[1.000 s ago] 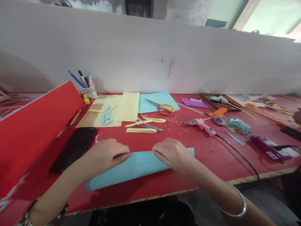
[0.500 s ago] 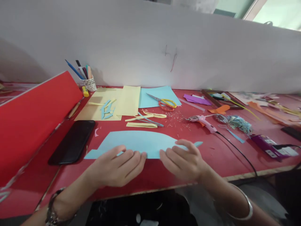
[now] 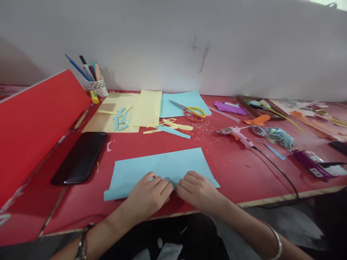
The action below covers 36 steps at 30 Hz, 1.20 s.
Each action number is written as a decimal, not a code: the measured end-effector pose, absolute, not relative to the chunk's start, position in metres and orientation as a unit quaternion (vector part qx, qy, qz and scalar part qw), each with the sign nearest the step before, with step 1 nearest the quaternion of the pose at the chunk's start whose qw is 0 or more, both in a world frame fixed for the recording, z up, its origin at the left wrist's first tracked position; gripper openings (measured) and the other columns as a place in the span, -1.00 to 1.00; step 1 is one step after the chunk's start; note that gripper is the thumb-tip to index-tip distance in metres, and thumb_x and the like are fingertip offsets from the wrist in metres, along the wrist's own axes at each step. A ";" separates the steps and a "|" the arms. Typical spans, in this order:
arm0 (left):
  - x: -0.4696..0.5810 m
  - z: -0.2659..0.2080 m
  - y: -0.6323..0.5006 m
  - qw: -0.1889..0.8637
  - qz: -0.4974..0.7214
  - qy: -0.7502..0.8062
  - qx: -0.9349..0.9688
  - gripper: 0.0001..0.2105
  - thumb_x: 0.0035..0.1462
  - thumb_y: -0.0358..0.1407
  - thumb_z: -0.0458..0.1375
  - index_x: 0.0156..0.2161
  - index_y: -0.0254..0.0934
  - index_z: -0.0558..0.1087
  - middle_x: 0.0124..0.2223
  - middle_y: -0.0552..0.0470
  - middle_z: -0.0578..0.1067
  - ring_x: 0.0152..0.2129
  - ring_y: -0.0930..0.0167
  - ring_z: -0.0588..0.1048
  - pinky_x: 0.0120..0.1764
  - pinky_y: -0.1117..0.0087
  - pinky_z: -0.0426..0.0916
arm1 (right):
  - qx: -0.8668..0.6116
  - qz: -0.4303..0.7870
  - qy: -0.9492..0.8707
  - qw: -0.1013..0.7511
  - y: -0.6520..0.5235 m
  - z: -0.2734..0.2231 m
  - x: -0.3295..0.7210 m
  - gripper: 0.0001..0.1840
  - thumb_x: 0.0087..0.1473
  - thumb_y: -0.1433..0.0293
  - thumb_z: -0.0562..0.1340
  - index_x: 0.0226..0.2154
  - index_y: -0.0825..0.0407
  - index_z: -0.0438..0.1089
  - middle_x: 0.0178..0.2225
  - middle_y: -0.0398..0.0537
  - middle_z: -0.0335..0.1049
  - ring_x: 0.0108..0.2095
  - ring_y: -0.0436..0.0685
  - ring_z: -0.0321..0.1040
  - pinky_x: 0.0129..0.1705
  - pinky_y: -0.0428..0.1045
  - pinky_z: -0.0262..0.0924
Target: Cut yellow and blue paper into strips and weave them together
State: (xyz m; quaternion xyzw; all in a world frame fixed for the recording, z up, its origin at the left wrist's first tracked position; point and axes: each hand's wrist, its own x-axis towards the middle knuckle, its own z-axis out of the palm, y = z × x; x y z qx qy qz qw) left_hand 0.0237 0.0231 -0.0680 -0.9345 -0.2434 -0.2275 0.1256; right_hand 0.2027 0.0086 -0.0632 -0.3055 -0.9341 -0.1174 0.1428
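Paper in pale blue, one broad sheet (image 3: pixel 162 164), lies at the lower centre of the frame on our red table (image 3: pixel 230 169), its near edge curled up at the left end. Our left hand (image 3: pixel 151 195) and right hand (image 3: pixel 196 189) sit side by side at the middle of that edge, each closed narrowly on it with fingers bent; the thumbs are mostly hidden from us. Left of the sheet, a black phone (image 3: pixel 81 159) lies flat. Above it, toward the centre of the frame, we see loose yellow and blue strips (image 3: pixel 173 131), and scissors (image 3: pixel 193 112) with yellow and red handles resting across another blue sheet (image 3: pixel 184 96), beside yellow sheets (image 3: pixel 149 108). Right of centre, a pink glue gun (image 3: pixel 240 136) points left, its black cord trailing toward the table edge, near a bundle of blue yarn (image 3: pixel 280 138) and a purple socket box (image 3: pixel 311 164). A framed tray (image 3: pixel 245 104) of small items stands at upper right. At upper left, a patterned cup (image 3: pixel 99 87) holds pens behind a slanted red board (image 3: pixel 40 122).
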 end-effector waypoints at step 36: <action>-0.014 -0.078 -0.007 0.055 -0.162 -0.386 -0.906 -0.68 0.13 -0.31 -0.12 -0.03 -0.32 0.29 -0.16 -0.05 0.48 -0.28 0.36 0.44 -0.27 0.34 0.30 | -0.446 -0.082 -0.886 0.092 0.024 -0.069 0.217 -0.62 0.15 0.44 -0.09 -0.62 0.06 0.23 -0.63 -0.16 0.25 -0.59 -0.01 0.15 -0.44 -0.09 -0.11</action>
